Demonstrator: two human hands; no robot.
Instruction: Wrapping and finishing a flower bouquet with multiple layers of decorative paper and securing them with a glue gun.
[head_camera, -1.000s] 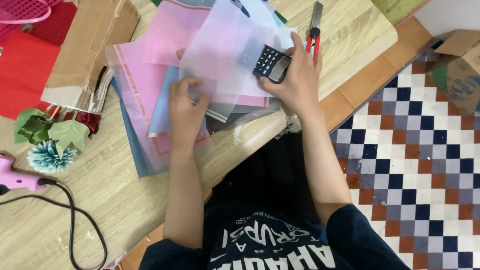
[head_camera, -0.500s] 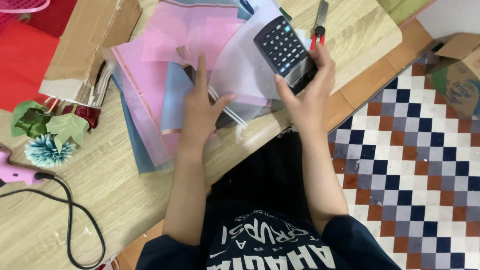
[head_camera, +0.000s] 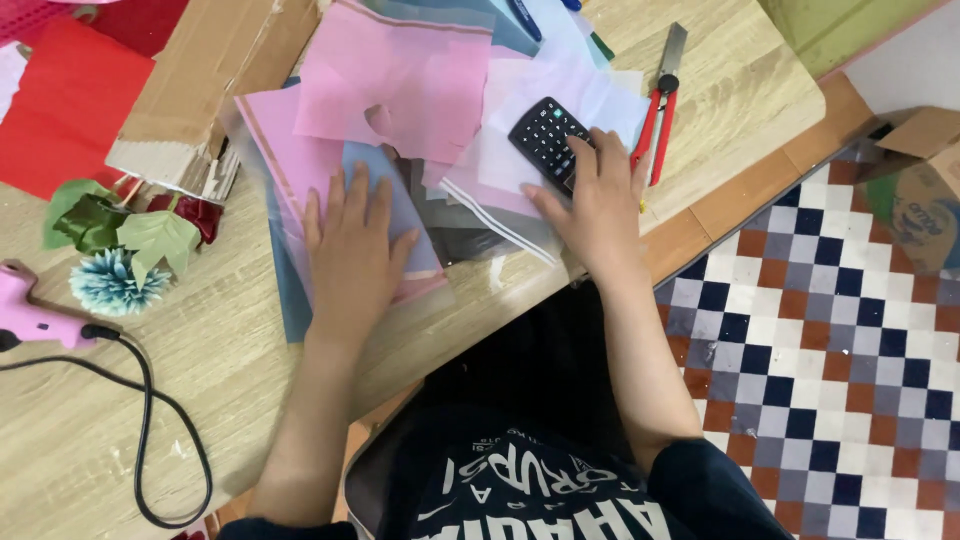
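Pale wood-grain counter (head_camera: 120, 400), laminate look, carries a messy stack of thin sheets (head_camera: 400, 90): pink, light blue, grey and white, translucent and soft-edged, some inside a clear plastic sleeve. Left hand (head_camera: 350, 250) lies flat, palm down, fingers spread wide on the pink and blue sheets at the near edge of the stack, gripping nothing. Right hand (head_camera: 595, 195) rests on the right side of the stack, fingers curled loosely over the near end of a calculator (head_camera: 548, 138); cannot tell whether it actually grips it or just presses on it. Calculator is black, flat, rectangular, with a grid of small keys; long axis runs diagonally, far end pointing up-left away from the person, near end hidden under the right fingers. It sits on a white sheet, well apart from the left hand. Just right of the right hand, a cutter (head_camera: 660, 100) with red handle and metal blade lies on the counter, long axis nearly straight away from the person. Corrugated cardboard (head_camera: 200, 90) lies at the upper left of the stack, red paper (head_camera: 60, 110) beyond it. Left edge: artificial flowers (head_camera: 110, 250) with green leaves and a spiky blue bloom, then a pink glue gun (head_camera: 35, 310) with black cord (head_camera: 150, 440) looping across the counter. Checkered tile floor (head_camera: 830, 350) at right.
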